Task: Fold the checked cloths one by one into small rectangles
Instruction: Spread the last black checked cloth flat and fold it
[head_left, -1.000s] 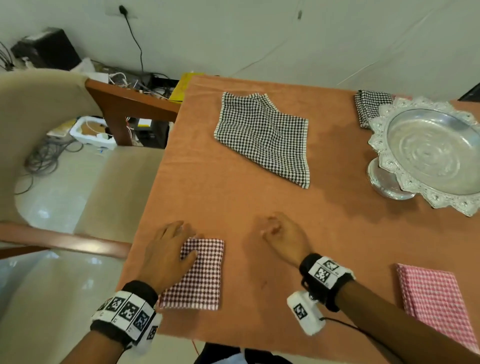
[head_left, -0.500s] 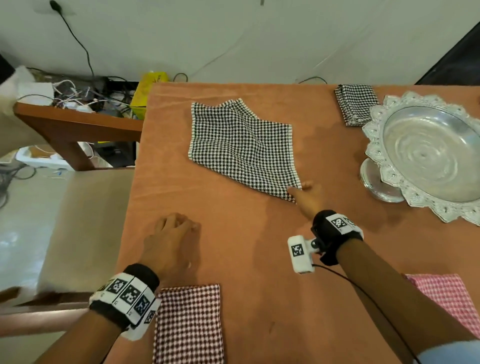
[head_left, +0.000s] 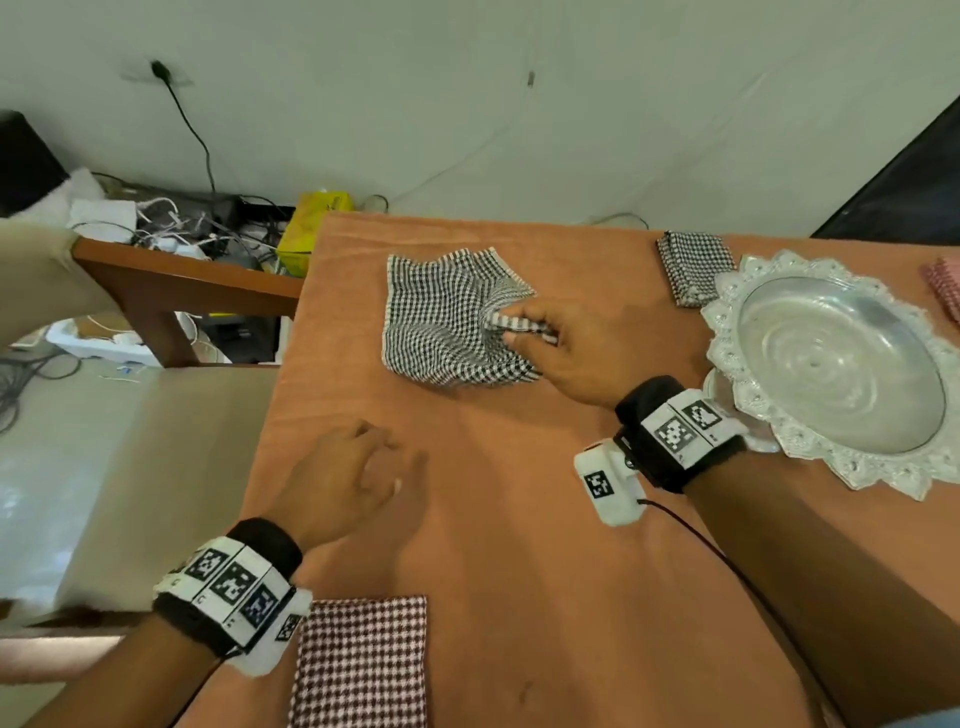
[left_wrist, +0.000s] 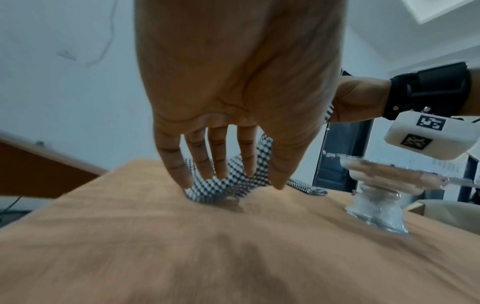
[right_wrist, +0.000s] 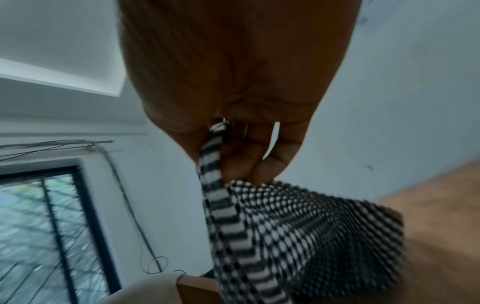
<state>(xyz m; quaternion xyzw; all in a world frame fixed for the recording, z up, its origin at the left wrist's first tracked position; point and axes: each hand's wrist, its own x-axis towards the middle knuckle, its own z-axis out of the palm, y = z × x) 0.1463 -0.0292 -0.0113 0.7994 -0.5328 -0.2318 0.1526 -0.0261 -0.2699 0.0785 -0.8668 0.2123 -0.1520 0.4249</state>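
Note:
A black-and-white checked cloth (head_left: 447, 322) lies rumpled at the far middle of the orange table (head_left: 519, 545). My right hand (head_left: 524, 332) pinches its striped corner and lifts it over the cloth; the right wrist view shows the cloth (right_wrist: 298, 226) hanging from my fingers (right_wrist: 259, 164). My left hand (head_left: 374, 467) hovers over bare table nearer me, fingers relaxed and holding nothing; in the left wrist view the left hand (left_wrist: 228, 181) points toward the cloth (left_wrist: 233, 185). A folded maroon checked cloth (head_left: 363, 660) lies at the near edge by my left wrist.
A silver footed tray (head_left: 841, 364) stands at the right. A folded black-and-white cloth (head_left: 693, 265) lies behind it, and a pink cloth (head_left: 945, 280) shows at the far right edge. A chair (head_left: 156, 467) and a cluttered wooden side table (head_left: 182, 280) are on the left.
My right hand reached to the black-and-white cloth, took its near right corner and lifted it leftward, rumpling the cloth. My left hand left the folded maroon cloth and moved forward.

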